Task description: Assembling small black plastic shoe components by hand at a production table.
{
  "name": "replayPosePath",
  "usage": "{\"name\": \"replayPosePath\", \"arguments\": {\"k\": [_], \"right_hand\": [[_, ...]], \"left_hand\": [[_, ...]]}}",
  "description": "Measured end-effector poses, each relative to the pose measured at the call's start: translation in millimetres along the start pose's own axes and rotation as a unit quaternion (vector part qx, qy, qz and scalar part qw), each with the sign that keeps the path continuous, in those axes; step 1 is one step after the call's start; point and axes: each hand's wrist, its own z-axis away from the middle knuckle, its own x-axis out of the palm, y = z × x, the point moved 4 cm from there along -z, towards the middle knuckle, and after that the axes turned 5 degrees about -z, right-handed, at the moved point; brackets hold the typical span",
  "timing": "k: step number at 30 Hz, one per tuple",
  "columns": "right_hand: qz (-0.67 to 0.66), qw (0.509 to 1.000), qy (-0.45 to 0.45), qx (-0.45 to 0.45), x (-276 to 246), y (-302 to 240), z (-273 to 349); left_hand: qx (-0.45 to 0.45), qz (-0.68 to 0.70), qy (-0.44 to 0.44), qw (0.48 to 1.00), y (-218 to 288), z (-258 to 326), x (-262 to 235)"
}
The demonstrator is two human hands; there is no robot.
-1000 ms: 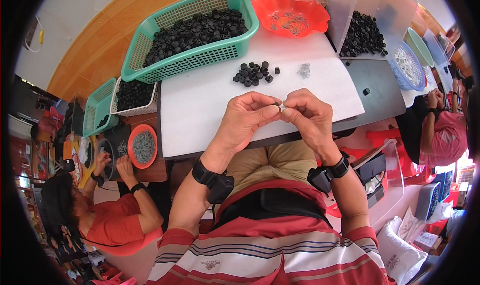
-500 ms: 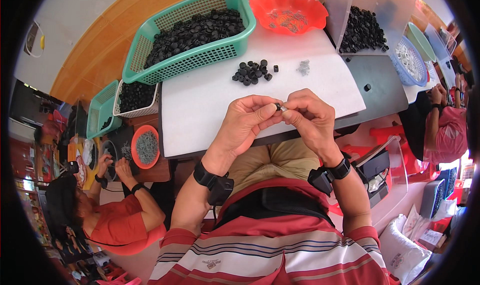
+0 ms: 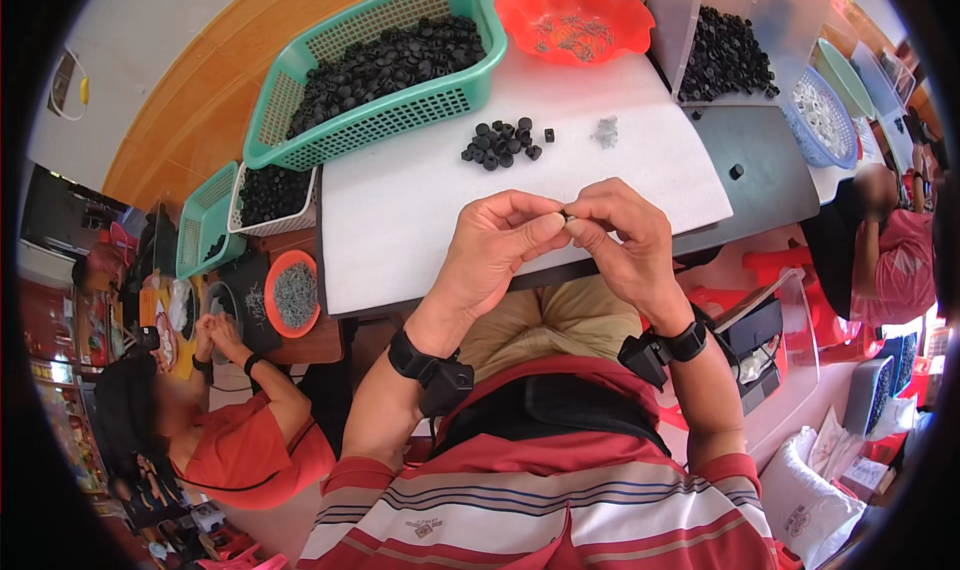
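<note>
1. A small dark part (image 3: 568, 213) sits at the centre of the frame, above the white sheet (image 3: 390, 245), mostly covered by fingertips.
2. The left hand (image 3: 495, 245) pinches it between thumb and forefinger; the right hand (image 3: 627, 238) pinches it from the opposite side.
3. Key relation: the part lies right of the left fingertips and left of the right ones, touching both, so neither hand is nearer. Its long axis cannot be told.
4. Also hidden: its full outline, and whether it is 1 piece or 2.
5. Above the hands lie a pile of black caps (image 3: 503, 145) and, to its right, some clear bits (image 3: 605, 132), too small to make out.
6. At upper left stands a green basket (image 3: 400, 110); at top centre, a red bowl (image 3: 518, 8).
7. The worktop (image 3: 770, 160) shows dark at right; a co-worker's hands (image 3: 222, 336) at left are too small to read.
</note>
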Motion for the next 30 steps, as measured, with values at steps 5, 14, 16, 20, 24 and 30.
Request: {"name": "replayPosePath", "arguments": {"k": [5, 14, 16, 20, 24, 30], "right_hand": [[0.124, 0.987, 0.005, -0.099, -3, -12, 0], [0.118, 0.986, -0.005, -0.119, -5, -9, 3], [0.127, 0.984, -0.005, -0.124, -5, -10, 1], [0.138, 0.983, -0.006, -0.122, -6, -14, 0], [0.125, 0.983, -0.007, -0.132, -6, -8, 0], [0.082, 0.989, 0.036, -0.118, -5, -8, -1]], "left_hand": [[-0.01, 0.0, 0.011, 1.0, -3, 0, 3], [-0.025, 0.026, 0.022, 0.999, 3, 1, 18], [-0.03, 0.032, 0.016, 0.999, 6, 1, 22], [-0.045, 0.063, -0.01, 0.997, 2, -2, 18], [-0.053, 0.079, -0.016, 0.995, 0, -4, 18], [-0.062, 0.121, 0.0, 0.991, 4, -3, 27]]}}
